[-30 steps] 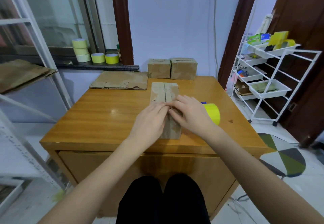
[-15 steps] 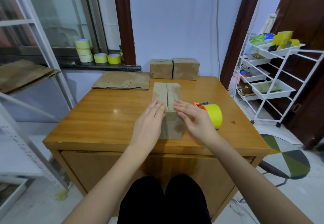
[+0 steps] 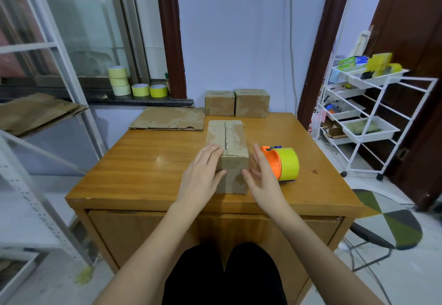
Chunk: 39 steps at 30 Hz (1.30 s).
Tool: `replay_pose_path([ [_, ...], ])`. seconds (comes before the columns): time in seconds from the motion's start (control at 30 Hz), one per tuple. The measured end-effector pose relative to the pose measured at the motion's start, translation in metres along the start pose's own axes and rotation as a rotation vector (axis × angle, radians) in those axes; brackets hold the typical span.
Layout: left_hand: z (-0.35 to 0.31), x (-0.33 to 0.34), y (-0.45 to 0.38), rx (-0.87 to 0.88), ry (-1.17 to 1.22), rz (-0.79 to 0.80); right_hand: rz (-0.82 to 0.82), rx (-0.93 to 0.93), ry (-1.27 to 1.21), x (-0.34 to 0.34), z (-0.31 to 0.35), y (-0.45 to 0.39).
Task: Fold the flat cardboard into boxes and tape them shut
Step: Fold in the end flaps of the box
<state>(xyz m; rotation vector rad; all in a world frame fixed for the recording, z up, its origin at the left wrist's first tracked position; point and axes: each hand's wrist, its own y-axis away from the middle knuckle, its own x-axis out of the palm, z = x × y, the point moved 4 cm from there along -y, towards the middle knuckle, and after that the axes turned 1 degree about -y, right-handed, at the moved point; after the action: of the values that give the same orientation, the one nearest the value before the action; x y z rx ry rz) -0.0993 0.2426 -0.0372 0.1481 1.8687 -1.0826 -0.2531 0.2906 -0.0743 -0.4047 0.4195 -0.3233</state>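
One folded box (image 3: 226, 151) stands near the front of the tabletop (image 3: 148, 161), its flaps meeting in a seam. The left hand (image 3: 202, 175) lies flat against it with fingers straight; the right hand (image 3: 260, 175) is released just beside it. One tape dispenser (image 3: 283, 164) sits right. Two finished boxes (image 3: 236, 103) and one flat cardboard (image 3: 167, 119) lie behind; five tape rolls (image 3: 134, 84) rest on the windowsill.

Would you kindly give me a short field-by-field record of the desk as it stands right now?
box in work: folded box mid-desk, top flaps closed, seam visible
left hand: left hand open, fingers resting on the box's left top edge
right hand: right hand open, beside the box's right side; contact unclear
tape: tape dispenser with a yellow roll, right of the box
finished: two boxes at the desk's far edge
stock: flat cardboard at far left
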Motion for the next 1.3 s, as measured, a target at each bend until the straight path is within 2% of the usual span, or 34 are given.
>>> replay_pose_path([
  [0.13,0.0,-0.006,0.004,-0.003,0.015,-0.034,0.086,0.195,0.037,0.008,-0.028,0.018],
  [0.23,-0.004,-0.015,0.006,-0.001,0.024,-0.132,0.08,0.194,0.017,0.008,-0.029,0.022],
  [0.33,-0.009,-0.024,0.002,-0.001,0.002,-0.174,0.053,0.179,-0.116,0.005,-0.02,0.018],
  [0.53,-0.014,-0.03,-0.005,0.028,-0.131,-0.069,-0.015,0.164,-0.166,-0.002,-0.005,0.014],
  [0.7,-0.041,-0.03,-0.004,0.352,-0.446,0.064,-0.057,0.155,-0.099,-0.005,0.004,0.009],
  [0.8,-0.047,-0.026,-0.006,0.41,-0.611,0.189,-0.064,0.152,-0.067,-0.005,0.009,0.009],
  [0.87,-0.052,-0.021,-0.007,0.509,-0.731,0.264,-0.072,0.121,-0.058,-0.005,0.013,0.01],
  [0.97,-0.058,-0.009,-0.005,0.633,-0.853,0.269,-0.101,0.112,-0.049,-0.003,0.009,0.008],
  [1.13,-0.051,-0.007,-0.006,0.677,-0.807,0.217,-0.094,0.117,-0.112,-0.002,0.015,0.006],
  [1.2,-0.046,-0.009,-0.006,0.714,-0.753,0.138,-0.096,0.129,-0.209,-0.005,0.018,0.007],
  [1.3,-0.036,-0.026,-0.011,0.617,-0.648,0.107,-0.109,0.115,-0.25,-0.014,0.021,0.01],
])
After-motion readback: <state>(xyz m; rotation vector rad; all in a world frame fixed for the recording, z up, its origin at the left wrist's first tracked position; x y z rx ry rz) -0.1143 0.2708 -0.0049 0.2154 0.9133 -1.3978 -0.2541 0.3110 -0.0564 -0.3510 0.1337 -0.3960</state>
